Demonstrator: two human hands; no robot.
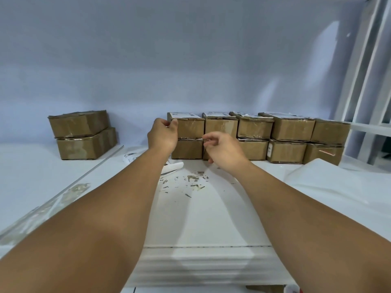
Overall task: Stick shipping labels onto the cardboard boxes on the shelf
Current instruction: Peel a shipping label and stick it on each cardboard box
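Both forearms extend to 12 o'clock over the white shelf (203, 218). Left hand (163, 134) grips the upper left corner of the top end box (188, 126), which carries a label (184, 115) on its top. Right hand (222, 151), fingers loosely curled and empty, hovers before the two-tier box row (285, 134). Unlabelled stack (82, 135) at 10 o'clock; paper scraps (190, 180) at centre.

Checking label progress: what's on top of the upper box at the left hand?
A white shipping label lies on the upper box. The left hand covers the box's left front corner, so nothing there can be seen.
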